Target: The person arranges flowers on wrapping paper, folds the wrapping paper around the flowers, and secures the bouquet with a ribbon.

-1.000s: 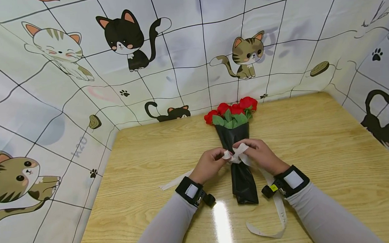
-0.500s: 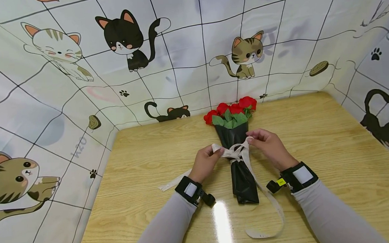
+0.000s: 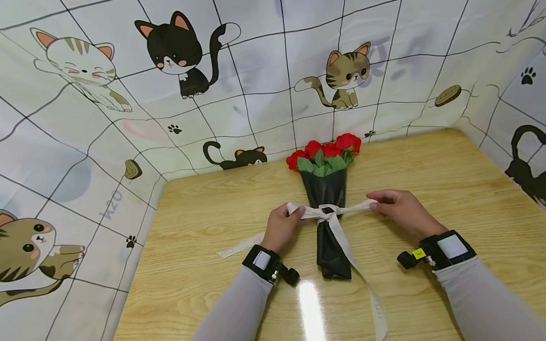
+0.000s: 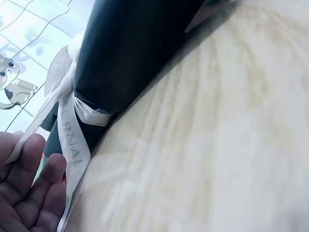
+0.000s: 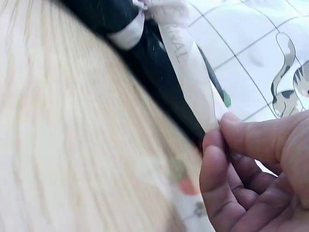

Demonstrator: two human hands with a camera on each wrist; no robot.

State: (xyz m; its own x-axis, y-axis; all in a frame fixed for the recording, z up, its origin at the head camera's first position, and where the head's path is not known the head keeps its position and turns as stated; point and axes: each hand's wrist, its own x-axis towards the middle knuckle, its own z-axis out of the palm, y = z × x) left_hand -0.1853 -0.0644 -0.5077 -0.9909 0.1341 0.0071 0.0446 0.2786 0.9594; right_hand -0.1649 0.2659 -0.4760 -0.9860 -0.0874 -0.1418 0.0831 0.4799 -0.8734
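Observation:
A bouquet of red roses (image 3: 331, 148) with green leaves lies on the table in black wrapping (image 3: 325, 188). Around its narrow part runs a white ribbon (image 3: 342, 235), knotted at the front. My left hand (image 3: 282, 227) pinches a ribbon loop left of the knot. To the right, my right hand (image 3: 405, 211) pinches another stretch of ribbon between thumb and fingers, pulled taut sideways. One tail hangs down across the wrapping to the table. In the right wrist view, the ribbon (image 5: 186, 72) shows printed letters and ends between thumb and forefinger.
The wooden table (image 3: 201, 209) reaches back to a wall cloth (image 3: 259, 64) printed with cats and grid lines. Another ribbon tail (image 3: 240, 245) lies on the table, left of the bouquet, partly behind the left hand.
My right hand has moved right, drawing its ribbon loop out straight, and the knot has tightened. My left hand has shifted slightly left. The bouquet's lower end has swung a little left.

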